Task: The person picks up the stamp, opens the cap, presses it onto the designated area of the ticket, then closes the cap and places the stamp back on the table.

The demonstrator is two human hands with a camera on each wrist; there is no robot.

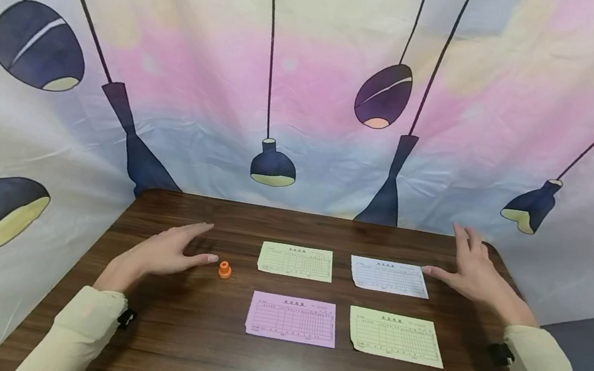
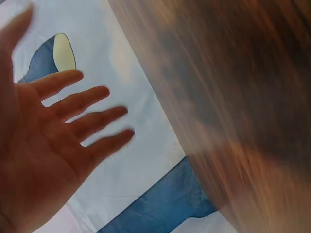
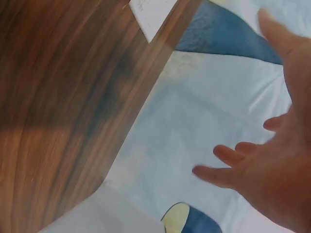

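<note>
My left hand (image 1: 165, 250) hovers over the left part of the table with its fingers extended and spread, holding nothing. Just right of its thumb stands a small orange knobbed piece (image 1: 225, 270). In the left wrist view the left palm (image 2: 53, 136) faces the camera. My right hand (image 1: 478, 274) is at the far right of the table, fingers outstretched, its thumb tip by the right edge of a white printed slip (image 1: 390, 277). The right wrist view shows the spread right hand (image 3: 277, 160) with nothing in it and a corner of the white slip (image 3: 153, 17).
On the brown wooden table (image 1: 182, 353) lie a light green slip (image 1: 296, 261) at the back, a pink slip (image 1: 292, 319) in front of it, and another green slip (image 1: 395, 336) at front right. A lamp-patterned cloth (image 1: 322, 87) hangs behind the table's far edge.
</note>
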